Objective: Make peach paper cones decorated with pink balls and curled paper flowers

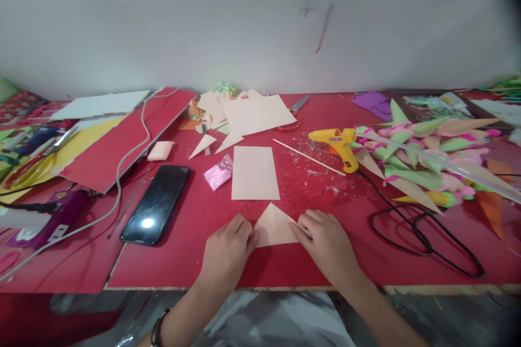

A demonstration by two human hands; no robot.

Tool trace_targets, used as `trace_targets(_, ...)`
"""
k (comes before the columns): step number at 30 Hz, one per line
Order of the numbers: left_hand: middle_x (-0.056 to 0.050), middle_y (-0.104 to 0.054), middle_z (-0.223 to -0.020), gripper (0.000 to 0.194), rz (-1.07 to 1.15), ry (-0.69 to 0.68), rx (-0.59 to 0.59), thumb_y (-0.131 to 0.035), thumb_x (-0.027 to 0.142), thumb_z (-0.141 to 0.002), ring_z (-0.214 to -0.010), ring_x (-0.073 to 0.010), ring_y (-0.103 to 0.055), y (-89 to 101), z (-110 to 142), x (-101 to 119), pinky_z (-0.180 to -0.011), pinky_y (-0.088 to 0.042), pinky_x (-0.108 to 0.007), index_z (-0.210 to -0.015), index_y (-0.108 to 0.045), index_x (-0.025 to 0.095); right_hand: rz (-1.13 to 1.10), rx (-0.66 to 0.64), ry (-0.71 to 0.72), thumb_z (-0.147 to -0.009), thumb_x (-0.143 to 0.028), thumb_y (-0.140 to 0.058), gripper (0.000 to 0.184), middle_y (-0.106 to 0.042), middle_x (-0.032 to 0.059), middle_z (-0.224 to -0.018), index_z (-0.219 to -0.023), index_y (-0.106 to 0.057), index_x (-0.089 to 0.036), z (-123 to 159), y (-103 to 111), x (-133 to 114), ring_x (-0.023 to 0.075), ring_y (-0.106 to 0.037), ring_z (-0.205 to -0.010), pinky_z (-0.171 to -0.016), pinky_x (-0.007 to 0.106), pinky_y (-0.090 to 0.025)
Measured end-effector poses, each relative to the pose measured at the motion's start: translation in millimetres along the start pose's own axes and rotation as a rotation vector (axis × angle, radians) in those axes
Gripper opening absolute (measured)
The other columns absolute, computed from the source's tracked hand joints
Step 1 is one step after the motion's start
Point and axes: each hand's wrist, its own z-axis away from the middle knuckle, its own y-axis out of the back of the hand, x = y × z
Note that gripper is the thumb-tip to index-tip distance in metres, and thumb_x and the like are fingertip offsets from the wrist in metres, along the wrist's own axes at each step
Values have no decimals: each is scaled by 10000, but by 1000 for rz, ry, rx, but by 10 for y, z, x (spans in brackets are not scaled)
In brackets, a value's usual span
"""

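Observation:
A cream sheet of paper (pixel 275 226), folded to a point at its far end, lies flat near the table's front edge. My left hand (pixel 230 244) grips its left corner between thumb and curled fingers. At the opposite corner, my right hand (pixel 323 236) pinches the paper the same way. Just beyond the folded piece lies a flat cream rectangle of paper (pixel 255 173). To its left is a small clear packet with pink contents (pixel 218 172). A thin wooden stick (pixel 309 157) rests to the right of the rectangle.
A yellow glue gun (pixel 340 146) stands at right, its black cord (pixel 423 244) looped on the red table. Paper cones (pixel 423 152) pile up behind it. A phone (pixel 157 205) lies at left, near a purple power strip (pixel 61 217). Scissors (pixel 295 111) and cream sheets (pixel 256 114) are farther back.

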Motion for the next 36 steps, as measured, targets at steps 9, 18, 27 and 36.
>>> trace_targets(9, -24, -564, -863, 171, 109, -111, -164, -419, 294, -845, -659, -130, -561, 86, -29, -160, -544, -409, -229, -879, -549, 190, 48, 11, 19, -890, -330, -325, 386, -489, 12, -563, -561, -462, -185, -1, -7, -11, 152, -433, -578, -588, 267, -262)
trace_targets(18, -18, -458, -1167, 268, 229, -384, -336, -401, 292, -866, -1017, -175, -469, 293, -123, -411, -871, -399, -335, -1104, -515, 334, 93, 31, 56, -872, -301, -379, 311, -512, 24, -604, -608, -493, -182, -10, 6, -8, 161, -452, -608, -585, 273, -284)
trace_targets(27, -9, -370, -1297, 369, 209, -377, -372, -435, 274, -848, -1067, -219, -415, 307, -133, -452, -867, -377, -395, -1199, -431, 384, -107, 14, 520, -821, -179, -475, 217, -587, 18, -836, -1001, -571, -252, 48, 20, -340, 167, -501, -805, -910, 397, -288)
trace_targets(36, 10, -330, -1346, 440, 274, -395, -410, -440, 302, -844, -1153, -235, -342, 286, -136, -530, -926, -334, -413, -1262, -344, 401, -72, -70, 456, -817, -302, -495, 243, -592, 27, -1008, -1041, -587, -300, 114, 149, -163, 203, -485, -942, -917, 431, -320)
